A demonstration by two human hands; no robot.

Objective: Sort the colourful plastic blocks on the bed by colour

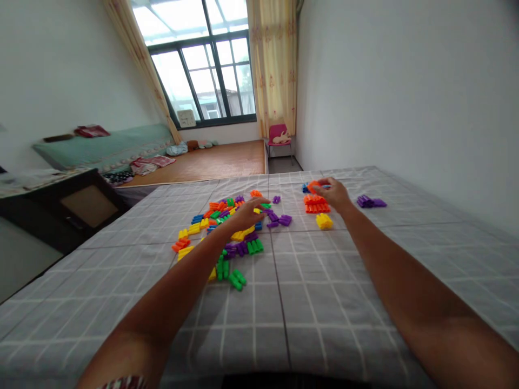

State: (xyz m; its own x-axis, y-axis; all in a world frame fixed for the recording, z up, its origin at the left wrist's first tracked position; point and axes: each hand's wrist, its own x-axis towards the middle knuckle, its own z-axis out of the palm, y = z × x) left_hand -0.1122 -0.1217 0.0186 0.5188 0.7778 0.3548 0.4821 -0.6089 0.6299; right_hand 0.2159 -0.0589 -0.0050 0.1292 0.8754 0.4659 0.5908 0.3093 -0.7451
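Note:
My left hand (248, 213) reaches over a mixed pile of plastic building blocks, its fingers apart with nothing visible between them. Purple blocks (285, 220) lie just to the right of its fingertips. My right hand (334, 193) pinches an orange block (313, 186) between thumb and fingers. Below that block sits a row of orange blocks (317, 205) joined together; whether the two touch I cannot tell. A blue block (305, 188) shows partly behind the pinched one. Nearer to me is a yellow cluster (324, 221).
Purple joined blocks (370, 202) lie to the right of my right hand. Green blocks (237, 280) mark the pile's near edge. A grey checked cloth (308, 313) covers the surface. Beyond it are a wooden platform (219, 159), a pink chair (278, 132) and a dark cabinet (87, 208).

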